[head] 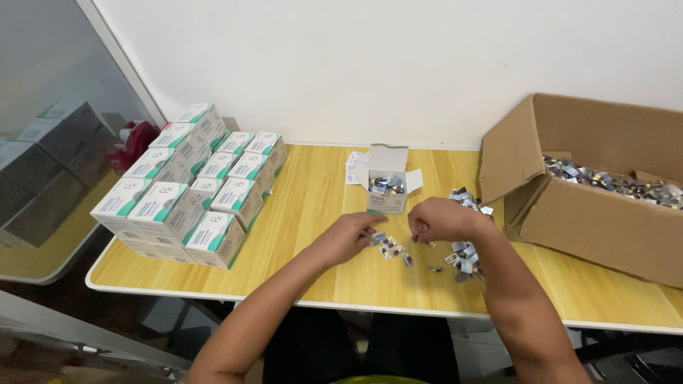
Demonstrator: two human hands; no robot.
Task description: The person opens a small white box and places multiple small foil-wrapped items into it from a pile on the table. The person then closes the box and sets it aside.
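Over blister strips (388, 247), 2 curled hands (356, 233)

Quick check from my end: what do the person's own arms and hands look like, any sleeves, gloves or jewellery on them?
Both arms are bare as far up as the view shows; no sleeves appear. The left hand and the right hand wear no gloves. I see no watch, bracelet or ring, though the fingers are too small to be sure.
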